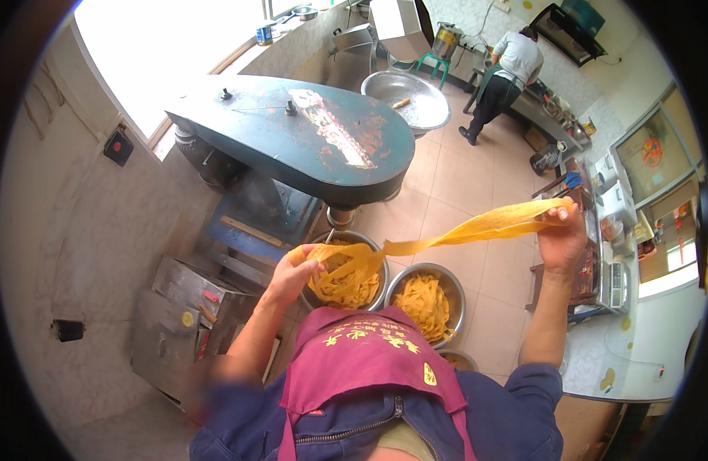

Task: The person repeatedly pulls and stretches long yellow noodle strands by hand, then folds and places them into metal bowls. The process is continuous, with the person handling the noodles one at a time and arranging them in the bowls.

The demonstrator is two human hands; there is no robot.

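A long, flat yellow food strip [473, 228] stretches between my two hands, raised over steel bowls. My left hand [294, 273] pinches its left end above the left bowl [383, 286], which holds a pile of similar yellow strips. My right hand [563, 237] grips the other end higher up at the right, fingers closed on it. A second steel bowl [460, 302] of yellow strips sits beside the first, with part of another container [465, 358] behind my maroon apron.
A green machine [246, 138] stands ahead left, a large steel basin [406, 92] beyond it. A steel cabinet [166, 338] is at left. A co-worker [501, 81] bends at a back counter [561, 115]. A cluttered counter [615, 361] runs along the right.
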